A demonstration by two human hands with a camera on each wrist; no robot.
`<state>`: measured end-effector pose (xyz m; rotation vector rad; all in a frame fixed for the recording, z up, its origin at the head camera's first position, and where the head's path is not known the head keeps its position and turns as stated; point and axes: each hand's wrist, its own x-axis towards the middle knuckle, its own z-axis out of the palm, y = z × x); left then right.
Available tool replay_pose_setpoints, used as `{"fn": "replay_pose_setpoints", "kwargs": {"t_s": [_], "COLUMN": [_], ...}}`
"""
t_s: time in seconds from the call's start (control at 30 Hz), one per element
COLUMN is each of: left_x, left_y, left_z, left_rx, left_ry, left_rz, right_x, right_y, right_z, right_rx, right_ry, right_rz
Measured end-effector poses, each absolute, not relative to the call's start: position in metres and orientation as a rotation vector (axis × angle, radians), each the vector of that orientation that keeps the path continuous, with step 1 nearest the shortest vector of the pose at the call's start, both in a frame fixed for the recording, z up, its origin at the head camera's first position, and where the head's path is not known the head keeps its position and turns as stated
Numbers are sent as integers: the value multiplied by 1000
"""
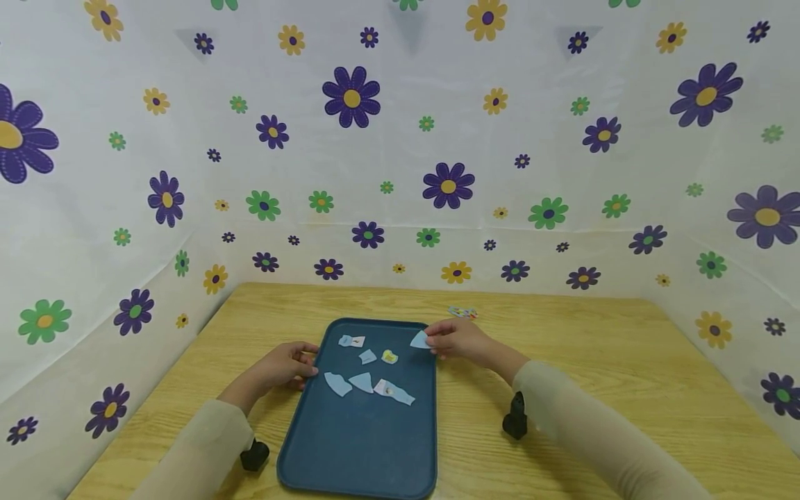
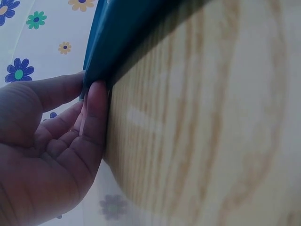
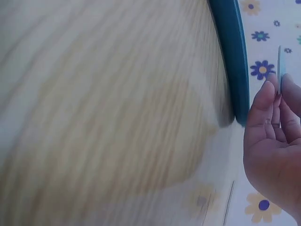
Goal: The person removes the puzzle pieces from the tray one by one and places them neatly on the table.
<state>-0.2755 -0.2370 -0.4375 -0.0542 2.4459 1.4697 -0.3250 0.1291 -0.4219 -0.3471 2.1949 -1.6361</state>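
My right hand (image 1: 459, 339) pinches a small light-blue flat piece (image 1: 420, 339) over the tray's far right corner. Edge-on, that thin piece (image 3: 281, 70) shows between thumb and fingers in the right wrist view. At the left rim of the dark blue tray (image 1: 362, 448), my left hand (image 1: 284, 364) holds the edge; its thumb and a finger (image 2: 97, 101) meet at the rim in the left wrist view. Several flat cut pieces lie on the tray: a curved blue one (image 1: 338, 384), a blue triangular one (image 1: 362, 382), a long pink-and-blue one (image 1: 395, 393) and a yellow-marked one (image 1: 389, 356).
Behind the tray, a small multicoloured item (image 1: 462, 312) lies on the wooden table (image 1: 562, 375). A white flowered sheet (image 1: 400, 153) encloses the table at the back and both sides. Smaller pieces, one blue (image 1: 367, 356) and one blue-and-pink (image 1: 352, 341), lie in the tray's far half.
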Motion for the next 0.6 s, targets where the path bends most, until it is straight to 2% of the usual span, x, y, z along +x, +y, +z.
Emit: {"fn": "replay_pose_setpoints", "kwargs": {"t_s": [0.6], "left_x": [-278], "left_y": [-239], "left_z": [-439], "left_rx": [-46], "left_ry": [2428], "left_rz": [1474], "right_x": [-332], "right_y": [170], "right_z": [-424], "right_rx": [-307], "right_ry": [2103], "right_rz": [-1738]}}
